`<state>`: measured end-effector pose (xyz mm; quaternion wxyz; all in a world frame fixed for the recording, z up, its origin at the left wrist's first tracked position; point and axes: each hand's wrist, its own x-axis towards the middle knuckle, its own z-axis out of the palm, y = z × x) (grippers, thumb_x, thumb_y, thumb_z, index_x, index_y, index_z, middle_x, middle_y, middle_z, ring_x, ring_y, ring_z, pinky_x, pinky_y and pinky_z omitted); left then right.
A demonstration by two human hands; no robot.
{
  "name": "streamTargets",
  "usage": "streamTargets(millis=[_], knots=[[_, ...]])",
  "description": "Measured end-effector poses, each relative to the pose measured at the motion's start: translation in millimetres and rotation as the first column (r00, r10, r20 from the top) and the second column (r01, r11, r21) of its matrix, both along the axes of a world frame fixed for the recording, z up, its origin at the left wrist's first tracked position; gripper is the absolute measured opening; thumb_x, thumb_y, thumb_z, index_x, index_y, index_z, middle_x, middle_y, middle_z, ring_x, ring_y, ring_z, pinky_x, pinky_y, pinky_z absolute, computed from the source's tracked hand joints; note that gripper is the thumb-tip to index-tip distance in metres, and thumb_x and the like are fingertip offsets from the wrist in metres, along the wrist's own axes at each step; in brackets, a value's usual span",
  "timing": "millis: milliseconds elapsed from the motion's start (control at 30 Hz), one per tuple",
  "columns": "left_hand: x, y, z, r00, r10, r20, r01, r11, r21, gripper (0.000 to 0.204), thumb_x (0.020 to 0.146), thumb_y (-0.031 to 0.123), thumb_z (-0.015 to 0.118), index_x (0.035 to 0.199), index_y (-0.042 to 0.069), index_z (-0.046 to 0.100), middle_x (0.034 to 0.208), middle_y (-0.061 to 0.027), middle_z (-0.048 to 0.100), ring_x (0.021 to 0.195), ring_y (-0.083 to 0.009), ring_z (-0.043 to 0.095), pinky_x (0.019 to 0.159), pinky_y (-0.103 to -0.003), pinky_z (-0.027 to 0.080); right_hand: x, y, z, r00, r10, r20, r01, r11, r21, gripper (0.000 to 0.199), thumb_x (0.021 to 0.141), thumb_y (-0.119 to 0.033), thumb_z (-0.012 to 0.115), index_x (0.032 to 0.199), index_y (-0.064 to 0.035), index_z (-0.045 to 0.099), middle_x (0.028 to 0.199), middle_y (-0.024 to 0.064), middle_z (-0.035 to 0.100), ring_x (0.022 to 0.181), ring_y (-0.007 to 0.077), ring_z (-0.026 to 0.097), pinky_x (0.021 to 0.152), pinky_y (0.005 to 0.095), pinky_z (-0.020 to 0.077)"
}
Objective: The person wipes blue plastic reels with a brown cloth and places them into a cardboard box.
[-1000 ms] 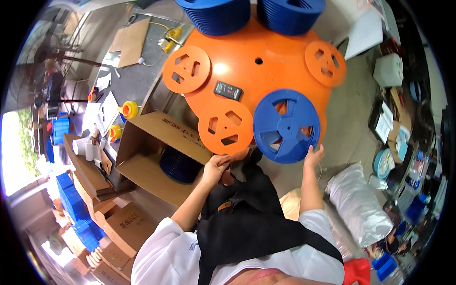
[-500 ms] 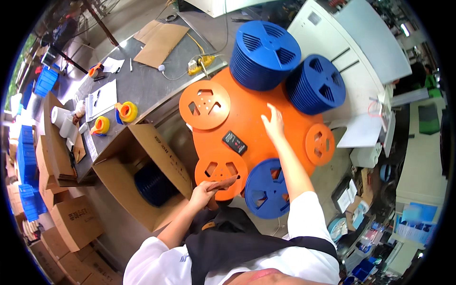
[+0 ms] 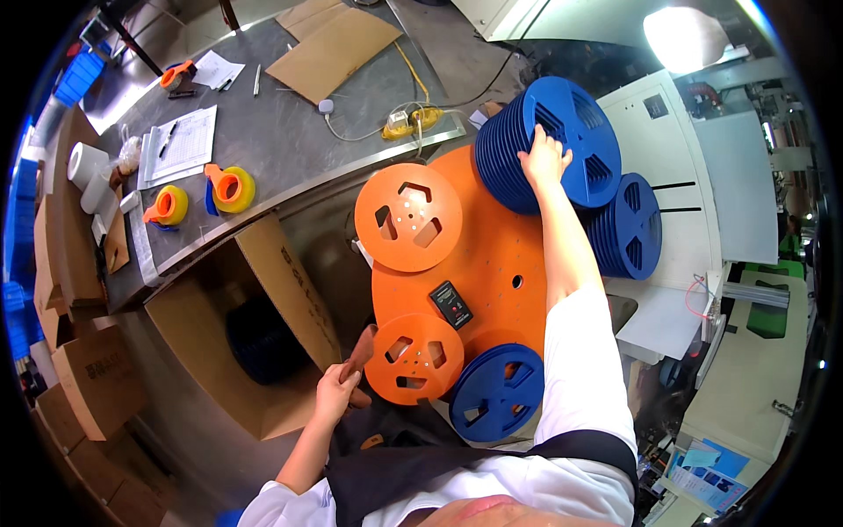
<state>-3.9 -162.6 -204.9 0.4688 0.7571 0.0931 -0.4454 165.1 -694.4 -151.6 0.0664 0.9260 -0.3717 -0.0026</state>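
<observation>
While the right hand (image 3: 544, 158) lies flat with fingers spread on the top reel of the far blue stack (image 3: 549, 140), the left hand (image 3: 338, 391) is curled around a brown handle (image 3: 360, 350) just beside the near orange reel (image 3: 414, 358); what the handle belongs to cannot be told. Right arm stretches across the big orange disc (image 3: 492, 263), white sleeve over its near edge.

Surface: the disc carries a larger orange reel (image 3: 408, 217) at its left, a single blue reel (image 3: 496, 391) at its near right, and a small black device (image 3: 450, 304) near the middle. A second blue stack (image 3: 628, 227) stands just right of the first, against a white cabinet (image 3: 694, 176).

Room: grey steel bench (image 3: 290, 132) beyond the disc, workshop clutter at the rim.

Containers: open cardboard box (image 3: 255, 351) at left, below the bench edge, with dark blue reels (image 3: 259, 338) inside. More cartons (image 3: 92, 378) are stacked further left.

Bench items: two tape dispensers, yellow rolls (image 3: 230, 186) (image 3: 169, 206); papers (image 3: 183, 145); flat cardboard sheet (image 3: 338, 48); yellow plug strip (image 3: 413, 121) with cable.
</observation>
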Motion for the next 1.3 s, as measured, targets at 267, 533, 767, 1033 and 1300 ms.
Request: streamTargets(millis=[267, 533, 767, 1033, 1300], knots=[[29, -26, 33, 0.999, -0.013, -0.034, 0.013, 1.0, -0.017, 0.027, 0.085, 0.021, 0.062, 0.097, -0.003, 0.059, 0.094, -0.0093, 0.057, 0.081, -0.0224, 0.061, 0.069, -0.034, 0.048, -95, 61, 54, 0.944, 0.274, 0.182, -0.276, 0.961, -0.013, 0.029, 0.075, -0.018, 0.063, 0.099, -0.0044, 0.056, 0.09, 0.0139, 0.062, 0.093, 0.0331, 0.056, 0.104, 0.0527, 0.0259], [24, -27, 71, 0.895, 0.424, -0.136, -0.432, 0.754, -0.494, 0.038, 0.095, 0.021, 0.052, 0.125, -0.002, 0.048, 0.115, -0.0068, 0.058, 0.102, -0.016, 0.055, 0.088, -0.029, 0.044, -240, 151, 161, 0.247, -0.807, 0.536, -0.525, 0.353, 0.774, 0.013, 0.093, -0.01, 0.053, 0.099, -0.0006, 0.058, 0.082, 0.0063, 0.063, 0.066, 0.016, 0.061, 0.072, 0.0302, 0.0546], [-10, -11, 138, 0.781, 0.216, 0.585, 0.037, 0.92, -0.389, 0.048, 0.089, 0.02, 0.056, 0.129, -0.002, 0.041, 0.131, -0.015, 0.044, 0.127, -0.0276, 0.034, 0.107, -0.038, 0.024, -343, 251, 102, 0.196, -0.981, -0.004, -0.769, -0.156, 0.619, 0.019, 0.095, -0.015, 0.044, 0.1, -0.0013, 0.056, 0.057, 0.0012, 0.044, 0.045, 0.0116, 0.043, 0.102, 0.0367, 0.0413], [-69, -57, 172, 0.091, -0.384, 0.919, 0.427, 0.848, 0.313, 0.057, 0.083, 0.028, 0.059, 0.135, 0.011, 0.043, 0.143, -0.0133, 0.037, 0.134, -0.0351, 0.029, 0.11, -0.052, 0.018, -394, 343, 123, 0.415, -0.906, -0.077, -0.742, -0.386, 0.548, 0.032, 0.097, -0.032, 0.04, 0.087, -0.0057, 0.055, 0.053, 0.0015, 0.044, 0.042, 0.0123, 0.043, 0.097, 0.0326, 0.044], [-91, -22, 198, 0.105, -0.281, 0.954, 0.443, 0.872, 0.208, 0.049, 0.081, 0.018, 0.059, 0.127, 0.005, 0.051, 0.137, -0.0142, 0.045, 0.129, -0.0322, 0.038, 0.109, -0.042, 0.028, -405, 359, 137, 0.446, -0.895, 0.002, -0.804, -0.4, 0.44, 0.02, 0.095, -0.021, 0.046, 0.09, -0.0041, 0.056, 0.055, 0.0023, 0.046, 0.043, 0.0129, 0.045, 0.102, 0.034, 0.0405]])
